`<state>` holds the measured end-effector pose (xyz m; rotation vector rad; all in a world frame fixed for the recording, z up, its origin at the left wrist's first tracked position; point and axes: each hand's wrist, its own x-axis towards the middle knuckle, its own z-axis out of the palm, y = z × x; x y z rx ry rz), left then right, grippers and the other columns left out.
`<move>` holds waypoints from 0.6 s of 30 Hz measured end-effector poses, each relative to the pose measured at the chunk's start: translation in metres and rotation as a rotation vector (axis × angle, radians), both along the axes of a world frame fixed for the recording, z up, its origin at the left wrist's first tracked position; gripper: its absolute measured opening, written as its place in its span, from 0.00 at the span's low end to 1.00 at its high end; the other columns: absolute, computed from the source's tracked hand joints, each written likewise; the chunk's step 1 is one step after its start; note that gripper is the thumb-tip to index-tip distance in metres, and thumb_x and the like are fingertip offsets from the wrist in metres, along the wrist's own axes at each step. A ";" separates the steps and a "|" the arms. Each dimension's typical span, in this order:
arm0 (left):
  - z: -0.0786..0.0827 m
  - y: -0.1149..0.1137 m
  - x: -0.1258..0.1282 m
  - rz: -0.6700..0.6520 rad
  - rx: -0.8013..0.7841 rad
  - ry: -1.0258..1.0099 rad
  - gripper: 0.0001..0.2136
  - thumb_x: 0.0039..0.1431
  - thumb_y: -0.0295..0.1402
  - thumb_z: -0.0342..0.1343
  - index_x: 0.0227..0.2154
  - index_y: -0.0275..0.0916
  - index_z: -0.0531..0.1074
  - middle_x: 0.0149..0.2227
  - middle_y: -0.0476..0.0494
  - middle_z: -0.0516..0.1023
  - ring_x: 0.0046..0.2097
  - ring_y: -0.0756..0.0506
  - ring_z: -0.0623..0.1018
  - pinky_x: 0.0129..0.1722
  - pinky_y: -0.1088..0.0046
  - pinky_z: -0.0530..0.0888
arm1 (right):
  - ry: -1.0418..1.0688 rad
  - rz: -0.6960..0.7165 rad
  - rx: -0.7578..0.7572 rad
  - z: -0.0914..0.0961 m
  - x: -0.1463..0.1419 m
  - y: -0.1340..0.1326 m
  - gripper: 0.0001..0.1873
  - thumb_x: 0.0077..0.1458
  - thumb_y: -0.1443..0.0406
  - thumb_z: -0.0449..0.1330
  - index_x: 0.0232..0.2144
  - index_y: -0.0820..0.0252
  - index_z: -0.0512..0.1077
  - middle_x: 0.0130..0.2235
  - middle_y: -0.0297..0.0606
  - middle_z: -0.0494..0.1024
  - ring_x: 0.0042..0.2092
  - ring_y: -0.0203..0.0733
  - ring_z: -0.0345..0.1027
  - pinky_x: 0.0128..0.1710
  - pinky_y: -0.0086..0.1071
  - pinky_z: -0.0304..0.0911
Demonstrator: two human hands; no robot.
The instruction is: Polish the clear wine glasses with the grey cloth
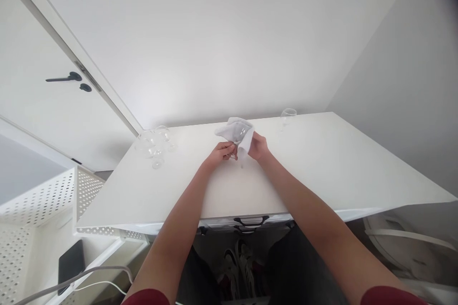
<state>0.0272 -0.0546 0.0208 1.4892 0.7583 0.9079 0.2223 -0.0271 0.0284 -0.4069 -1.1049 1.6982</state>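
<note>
Above the middle of the white cabinet top (293,171) I hold a clear wine glass (240,132), its bowl partly wrapped in a white cloth (225,131). My left hand (222,151) is closed at the lower part of the glass, fingers pinched round the stem or foot. On the right side of the bowl, my right hand (258,147) is closed on the cloth and presses it against the glass. The cloth hides part of the bowl and some right fingers.
Several clear wine glasses (152,143) stand close together at the cabinet's left end. One more wine glass (288,113) is at the back edge, right of my hands. A wall rises behind. Drawer handles (251,221) are at the front, and a perforated white shelf (88,190) adjoins at left.
</note>
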 end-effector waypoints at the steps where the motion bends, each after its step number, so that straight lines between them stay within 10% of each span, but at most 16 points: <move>1: 0.003 -0.001 -0.001 -0.051 -0.038 -0.006 0.21 0.61 0.51 0.60 0.26 0.36 0.70 0.25 0.44 0.73 0.23 0.53 0.59 0.25 0.71 0.50 | -0.002 0.036 0.015 0.000 0.002 0.000 0.29 0.47 0.44 0.68 0.44 0.56 0.73 0.38 0.43 0.81 0.41 0.56 0.75 0.36 0.48 0.72; 12: -0.007 -0.001 0.005 0.430 0.303 0.572 0.08 0.50 0.25 0.55 0.23 0.37 0.80 0.26 0.44 0.80 0.29 0.46 0.74 0.33 0.70 0.68 | -0.354 -0.715 0.362 0.001 -0.012 -0.001 0.33 0.50 0.57 0.71 0.57 0.49 0.67 0.57 0.40 0.73 0.56 0.48 0.68 0.57 0.42 0.66; 18: -0.007 -0.002 0.005 0.468 0.420 0.715 0.10 0.54 0.25 0.54 0.27 0.38 0.81 0.27 0.45 0.80 0.29 0.46 0.75 0.34 0.70 0.67 | -0.403 -0.748 0.388 0.008 -0.010 -0.006 0.25 0.55 0.52 0.69 0.53 0.52 0.73 0.52 0.40 0.77 0.52 0.48 0.70 0.56 0.42 0.66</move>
